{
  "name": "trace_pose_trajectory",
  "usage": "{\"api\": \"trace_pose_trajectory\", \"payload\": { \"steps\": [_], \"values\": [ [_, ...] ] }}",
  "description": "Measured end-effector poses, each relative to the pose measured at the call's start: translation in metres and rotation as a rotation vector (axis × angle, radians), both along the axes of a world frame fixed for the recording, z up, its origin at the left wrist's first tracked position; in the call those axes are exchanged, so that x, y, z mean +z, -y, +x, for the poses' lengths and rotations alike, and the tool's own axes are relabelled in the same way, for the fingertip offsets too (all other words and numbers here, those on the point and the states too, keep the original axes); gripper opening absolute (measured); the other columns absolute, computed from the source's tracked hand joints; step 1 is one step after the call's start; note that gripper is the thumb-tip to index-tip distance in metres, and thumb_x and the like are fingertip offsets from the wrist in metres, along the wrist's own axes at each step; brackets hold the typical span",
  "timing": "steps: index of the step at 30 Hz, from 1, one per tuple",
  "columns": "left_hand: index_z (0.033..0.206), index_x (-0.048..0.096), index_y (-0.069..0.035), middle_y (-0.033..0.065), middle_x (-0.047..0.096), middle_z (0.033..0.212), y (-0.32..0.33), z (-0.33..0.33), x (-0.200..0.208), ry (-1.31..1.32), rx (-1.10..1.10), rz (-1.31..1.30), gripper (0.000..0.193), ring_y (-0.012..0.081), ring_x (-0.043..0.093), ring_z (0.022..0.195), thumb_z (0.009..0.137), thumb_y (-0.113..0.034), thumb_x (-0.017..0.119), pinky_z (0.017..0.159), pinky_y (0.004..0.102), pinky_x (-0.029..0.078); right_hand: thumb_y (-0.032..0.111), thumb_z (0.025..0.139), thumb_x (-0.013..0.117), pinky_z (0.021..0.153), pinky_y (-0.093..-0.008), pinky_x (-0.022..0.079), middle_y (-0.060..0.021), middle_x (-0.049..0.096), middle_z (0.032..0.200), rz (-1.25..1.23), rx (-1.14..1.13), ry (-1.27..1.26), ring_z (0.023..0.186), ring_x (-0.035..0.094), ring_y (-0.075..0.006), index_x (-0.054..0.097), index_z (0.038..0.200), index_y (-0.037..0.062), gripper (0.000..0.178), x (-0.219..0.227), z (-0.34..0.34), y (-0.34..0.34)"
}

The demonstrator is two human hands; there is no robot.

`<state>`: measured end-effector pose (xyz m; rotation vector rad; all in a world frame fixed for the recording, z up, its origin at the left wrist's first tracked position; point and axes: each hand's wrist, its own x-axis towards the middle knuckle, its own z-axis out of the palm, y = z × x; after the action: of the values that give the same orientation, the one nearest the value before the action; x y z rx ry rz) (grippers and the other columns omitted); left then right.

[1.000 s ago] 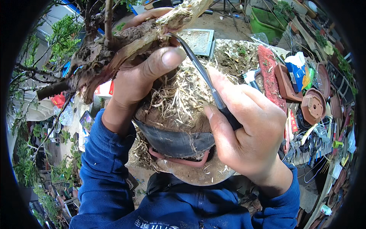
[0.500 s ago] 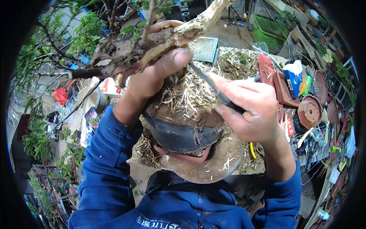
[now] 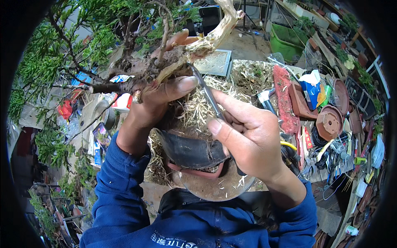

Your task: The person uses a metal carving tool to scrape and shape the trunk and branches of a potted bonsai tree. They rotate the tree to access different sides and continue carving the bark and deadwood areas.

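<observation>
Brown, rough-barked trunk with green needle foliage (image 3: 171, 56) is held aloft at upper left of the head view, above a black, curved-walled pot (image 3: 188, 151). Its upper end is pale stripped wood (image 3: 218, 35), pointing up and to the right. Left hand (image 3: 159, 99): clamped around the trunk, thumb on the near side, fingers on the far side. Right hand (image 3: 254, 136): clamped on a slim, dark metal tool with a curved end (image 3: 210, 94), thumb and forefinger along its shaft. The tool's tip meets the trunk just beyond the left thumb; depth of contact cannot be determined. Pale, curled fibrous strips (image 3: 200, 108) cover brown soil in the pot. Beneath the pot sits a reddish-brown tray with rounded corners (image 3: 198, 171), over a brown round disc (image 3: 219, 189).
</observation>
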<state>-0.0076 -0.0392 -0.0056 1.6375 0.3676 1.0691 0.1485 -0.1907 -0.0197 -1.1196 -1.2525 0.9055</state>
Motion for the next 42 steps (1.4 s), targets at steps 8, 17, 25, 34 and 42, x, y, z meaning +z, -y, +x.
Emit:
{"api": "trace_pose_trajectory", "payload": {
  "steps": [8, 17, 25, 34, 42],
  "values": [
    [0.148, 0.042, 0.006, 0.0169, 0.069, 0.116, -0.007, 0.005, -0.005, -0.109, 0.072, 0.072, 0.095, 0.024, 0.067, 0.108, 0.084, -0.052, 0.082, 0.099, 0.0368, 0.052, -0.003, 0.087, 0.074, 0.059, -0.0205, 0.043, -0.0045, 0.067, 0.078, 0.289, -0.123, 0.216, 0.066, 0.053, -0.0027, 0.065, 0.13, -0.0099, 0.044, -0.004, -0.003, -0.013],
    [0.143, 0.046, 0.003, 0.0133, 0.069, 0.105, -0.007, 0.01, -0.005, -0.074, 0.047, 0.069, 0.087, 0.0205, 0.066, 0.094, 0.083, -0.047, 0.085, 0.086, 0.0338, 0.054, -0.001, 0.078, 0.076, 0.054, -0.0245, 0.042, -0.0103, 0.061, 0.067, 0.396, 0.069, 0.284, 0.056, 0.053, -0.0095, 0.065, 0.127, -0.0125, 0.052, -0.011, 0.028, -0.029],
    [0.141, 0.046, -0.002, 0.0133, 0.067, 0.104, -0.015, 0.013, -0.009, -0.125, 0.011, 0.101, 0.086, 0.0234, 0.066, 0.096, 0.081, -0.048, 0.087, 0.087, 0.0381, 0.055, 0.001, 0.078, 0.076, 0.055, -0.0301, 0.049, -0.0193, 0.064, 0.073, 0.584, 0.124, 0.243, 0.055, 0.064, -0.0235, 0.065, 0.126, -0.0124, 0.051, -0.024, 0.044, -0.043],
    [0.141, 0.046, -0.002, 0.0121, 0.067, 0.107, -0.012, 0.022, -0.006, -0.148, -0.048, 0.095, 0.098, 0.0203, 0.066, 0.097, 0.074, -0.058, 0.089, 0.083, 0.0334, 0.055, -0.002, 0.076, 0.079, 0.056, -0.0259, 0.048, -0.0149, 0.067, 0.072, 0.478, 0.242, 0.064, 0.056, 0.061, -0.0132, 0.066, 0.131, -0.0065, 0.057, -0.038, 0.057, -0.035],
    [0.147, 0.04, 0.0, 0.0112, 0.066, 0.109, -0.012, 0.024, -0.008, -0.159, -0.052, 0.139, 0.106, 0.0191, 0.065, 0.098, 0.073, -0.06, 0.087, 0.085, 0.0314, 0.054, -0.01, 0.084, 0.069, 0.047, -0.0209, 0.042, -0.0039, 0.066, 0.07, 0.255, 0.197, -0.007, 0.052, 0.055, -0.0042, 0.059, 0.137, -0.0132, 0.054, -0.027, 0.053, -0.022]
  ]
}}
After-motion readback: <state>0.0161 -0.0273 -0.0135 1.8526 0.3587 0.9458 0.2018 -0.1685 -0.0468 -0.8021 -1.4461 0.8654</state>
